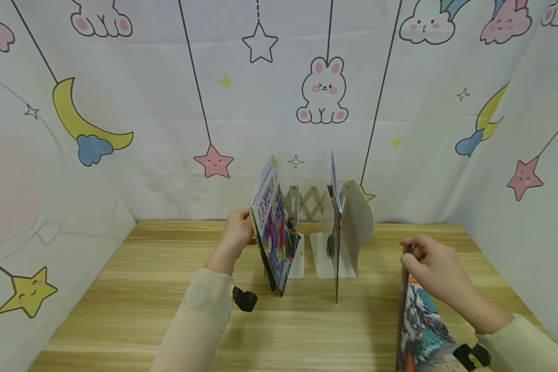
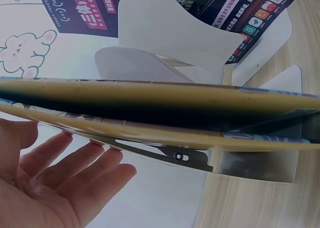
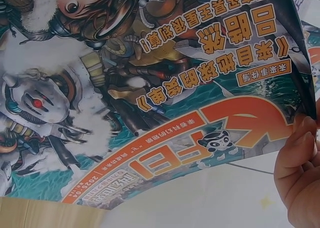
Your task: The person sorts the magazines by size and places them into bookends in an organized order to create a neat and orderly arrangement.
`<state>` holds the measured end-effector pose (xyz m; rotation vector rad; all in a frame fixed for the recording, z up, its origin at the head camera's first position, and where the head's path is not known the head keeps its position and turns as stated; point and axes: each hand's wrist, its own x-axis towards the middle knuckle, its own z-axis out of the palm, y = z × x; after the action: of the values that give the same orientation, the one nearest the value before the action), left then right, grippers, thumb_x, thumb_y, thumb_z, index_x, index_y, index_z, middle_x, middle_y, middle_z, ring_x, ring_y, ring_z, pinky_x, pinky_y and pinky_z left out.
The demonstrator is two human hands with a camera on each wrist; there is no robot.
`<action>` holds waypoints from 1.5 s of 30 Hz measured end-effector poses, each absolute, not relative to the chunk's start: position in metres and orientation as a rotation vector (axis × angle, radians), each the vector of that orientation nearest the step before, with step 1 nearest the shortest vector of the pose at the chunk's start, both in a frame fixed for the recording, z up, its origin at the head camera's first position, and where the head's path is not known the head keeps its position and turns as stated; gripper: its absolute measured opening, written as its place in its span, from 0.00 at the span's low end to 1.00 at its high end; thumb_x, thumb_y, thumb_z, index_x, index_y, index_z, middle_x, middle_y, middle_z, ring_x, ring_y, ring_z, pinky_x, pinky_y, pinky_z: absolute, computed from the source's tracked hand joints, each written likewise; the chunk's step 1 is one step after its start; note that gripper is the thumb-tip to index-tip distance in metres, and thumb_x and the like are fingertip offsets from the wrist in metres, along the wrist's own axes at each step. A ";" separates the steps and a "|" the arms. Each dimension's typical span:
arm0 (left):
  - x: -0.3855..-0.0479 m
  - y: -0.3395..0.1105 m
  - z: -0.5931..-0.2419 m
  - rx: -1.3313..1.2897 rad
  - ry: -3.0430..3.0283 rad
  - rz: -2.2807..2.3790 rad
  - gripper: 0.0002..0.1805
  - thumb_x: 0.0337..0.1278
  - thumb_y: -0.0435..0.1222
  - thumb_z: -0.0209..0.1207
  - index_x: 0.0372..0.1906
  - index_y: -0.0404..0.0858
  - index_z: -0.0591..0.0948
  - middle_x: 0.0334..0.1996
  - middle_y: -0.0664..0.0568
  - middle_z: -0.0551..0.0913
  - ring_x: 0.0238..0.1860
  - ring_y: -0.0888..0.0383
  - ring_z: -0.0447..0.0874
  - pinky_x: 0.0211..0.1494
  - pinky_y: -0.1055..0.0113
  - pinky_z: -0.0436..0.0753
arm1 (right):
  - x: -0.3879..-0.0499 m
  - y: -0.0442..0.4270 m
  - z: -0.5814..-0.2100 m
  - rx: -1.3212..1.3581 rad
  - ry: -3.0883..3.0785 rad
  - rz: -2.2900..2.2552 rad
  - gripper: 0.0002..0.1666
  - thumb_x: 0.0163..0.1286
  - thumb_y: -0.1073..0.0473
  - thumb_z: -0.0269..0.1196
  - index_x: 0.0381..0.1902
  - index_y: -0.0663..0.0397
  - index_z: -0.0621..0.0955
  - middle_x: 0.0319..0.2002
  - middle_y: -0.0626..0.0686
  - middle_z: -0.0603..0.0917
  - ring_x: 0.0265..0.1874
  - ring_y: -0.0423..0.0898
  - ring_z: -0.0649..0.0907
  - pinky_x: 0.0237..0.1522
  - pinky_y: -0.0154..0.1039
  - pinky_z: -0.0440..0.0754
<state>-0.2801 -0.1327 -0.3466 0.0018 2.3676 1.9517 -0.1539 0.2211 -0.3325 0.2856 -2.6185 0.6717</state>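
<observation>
My left hand (image 1: 238,232) is at the left of a pair of magazines (image 1: 279,232) that lean in a folding metal bookend (image 1: 363,217). In the left wrist view its fingers (image 2: 95,175) are spread, and the fingertips touch the bookend's outer plate beside the magazines. A gap runs between the two magazines' yellowish edges. Farther right, a thin magazine (image 1: 336,232) stands upright against the bookend's right plate. My right hand (image 1: 432,263) pinches the top corner of another magazine (image 3: 150,113), which has a teal cover with a robot figure and is held off to the right.
A wood-grain table (image 1: 190,320) lies under everything. Its back edge meets a white cloth backdrop (image 1: 158,129) printed with stars, moons and rabbits, and cloth walls rise on both sides. The bookend's crossed lattice (image 1: 312,202) links its two plates.
</observation>
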 end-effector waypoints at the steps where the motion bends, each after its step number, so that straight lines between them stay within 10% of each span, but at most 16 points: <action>1: -0.280 -0.133 -0.347 0.003 2.370 1.949 0.20 0.72 0.41 0.43 0.53 0.35 0.79 0.50 0.40 0.78 0.37 0.56 0.78 0.41 0.57 0.85 | -0.154 0.221 -0.332 0.287 -2.614 0.668 0.14 0.64 0.66 0.53 0.46 0.61 0.79 0.17 0.43 0.75 0.07 0.34 0.56 0.10 0.31 0.58; 25: -0.278 -0.132 -0.346 -0.003 2.395 1.923 0.19 0.72 0.43 0.44 0.52 0.36 0.80 0.37 0.44 0.77 0.28 0.59 0.73 0.35 0.62 0.83 | -0.145 0.213 -0.324 0.402 -2.445 0.637 0.13 0.57 0.71 0.57 0.39 0.58 0.81 0.15 0.39 0.69 0.09 0.31 0.58 0.11 0.29 0.57; 45: -0.279 -0.133 -0.346 0.017 2.361 1.953 0.21 0.72 0.43 0.43 0.56 0.36 0.78 0.52 0.39 0.78 0.41 0.52 0.79 0.42 0.56 0.85 | -0.137 0.206 -0.314 0.486 -2.378 0.675 0.16 0.55 0.74 0.57 0.40 0.57 0.82 0.15 0.39 0.68 0.10 0.30 0.62 0.11 0.25 0.59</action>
<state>-0.2795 -0.1328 -0.3461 0.0165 2.3615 1.9534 -0.1365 0.2056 -0.3138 0.4862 -2.3780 0.6748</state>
